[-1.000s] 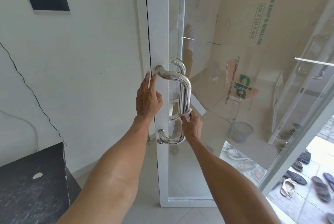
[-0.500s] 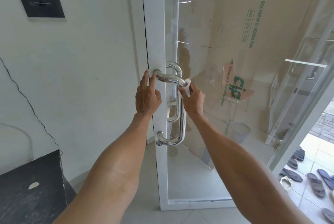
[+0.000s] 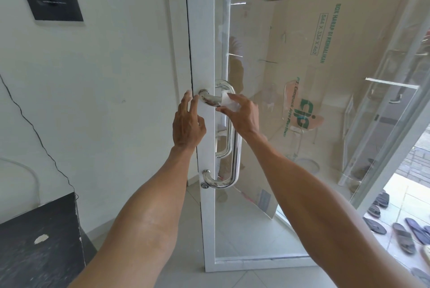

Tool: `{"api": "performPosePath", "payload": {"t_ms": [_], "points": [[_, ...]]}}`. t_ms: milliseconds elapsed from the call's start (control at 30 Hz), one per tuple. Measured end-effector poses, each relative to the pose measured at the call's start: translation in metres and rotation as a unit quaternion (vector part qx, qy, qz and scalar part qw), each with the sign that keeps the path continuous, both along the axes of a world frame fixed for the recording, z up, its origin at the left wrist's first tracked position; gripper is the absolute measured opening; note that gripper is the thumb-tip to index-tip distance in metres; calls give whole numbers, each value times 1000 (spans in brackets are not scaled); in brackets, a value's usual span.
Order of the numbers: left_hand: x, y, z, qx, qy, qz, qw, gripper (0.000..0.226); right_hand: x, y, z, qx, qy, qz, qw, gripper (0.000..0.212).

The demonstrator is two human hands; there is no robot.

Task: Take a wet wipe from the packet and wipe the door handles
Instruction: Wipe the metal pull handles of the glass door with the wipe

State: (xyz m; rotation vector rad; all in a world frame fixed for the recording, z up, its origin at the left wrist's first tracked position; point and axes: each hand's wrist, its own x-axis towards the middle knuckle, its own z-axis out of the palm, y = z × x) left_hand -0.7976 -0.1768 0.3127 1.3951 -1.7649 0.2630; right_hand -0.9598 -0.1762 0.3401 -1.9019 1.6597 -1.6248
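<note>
A chrome D-shaped door handle [image 3: 236, 155] is fixed to the white frame of a glass door [image 3: 202, 32]. My right hand [image 3: 242, 114] holds a white wet wipe [image 3: 229, 101] wrapped around the handle's upper bend. My left hand [image 3: 187, 125] rests flat against the door frame just left of the handle's top mount, fingers apart and holding nothing. A second handle [image 3: 224, 85] shows through the glass on the door's far side. No wipe packet is in view.
A white wall [image 3: 104, 78] with a black plaque [image 3: 51, 0] and a thin black cable is to the left. A black cabinet top [image 3: 35, 241] sits at lower left. Behind the glass lean cardboard sheets [image 3: 314, 43]; several sandals [image 3: 395, 229] lie on the floor at right.
My right hand has moved the wipe up the handle's vertical bar to its upper bend and on toward the top mount. My left hand has stayed on the frame.
</note>
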Motion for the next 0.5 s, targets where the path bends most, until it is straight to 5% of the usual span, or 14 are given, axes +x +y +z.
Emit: {"api": "performPosePath", "payload": {"t_ms": [233, 500], "points": [[2, 1, 2, -3, 2, 1, 1000, 60, 19, 0, 13, -14, 124, 25, 992, 60], [-10, 6, 12, -86, 9, -39, 995, 55, 4, 5, 13, -32, 5, 36, 999, 23]]}}
